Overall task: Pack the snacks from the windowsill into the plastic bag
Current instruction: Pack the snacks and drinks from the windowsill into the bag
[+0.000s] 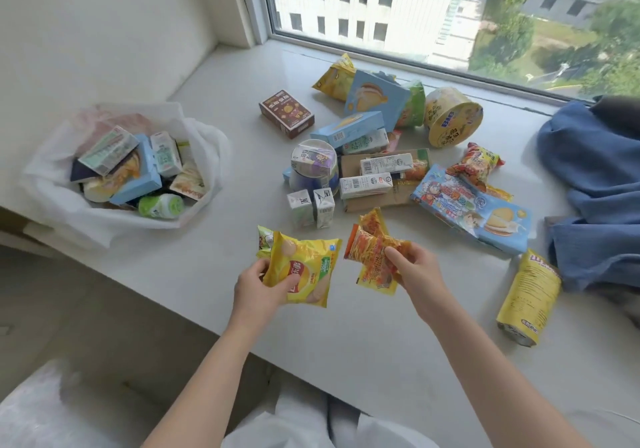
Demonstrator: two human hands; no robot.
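Head view, left hand: the left hand (258, 286) has fingers and thumb curled round the lower left edge of a yellow crisp bag (304, 269), held just above the near part of the windowsill (346, 340); a second small green-and-white packet (264, 239) peeks out behind it.
Head view, right hand: the right hand (415, 271) pinches a bunch of orange-and-yellow noodle snack packets (375, 251) between thumb and fingers.
Writing: the crisp bag bears a red round logo with white characters and a green patch printed "50"; the rest is too small to read. A yellow cup (452, 118) lying on its side shows "BIG" in blue.
Plastic bag: the white plastic bag (207, 142) sits open on the left of the sill, holding a light blue box (145, 177), small cartons, a green-and-white bottle (161, 206) and other packets.
Remaining snacks: near the window lie a brown box (286, 113), more blue boxes, milk cartons (366, 185), a long blue biscuit pack (471, 210) and a yellow tube pack (528, 297).
Axis: the crisp bag's long side runs from upper left to lower right, its front facing up; the tube pack points toward the near edge.
Right side: blue cloth (595, 177) is heaped on the sill.
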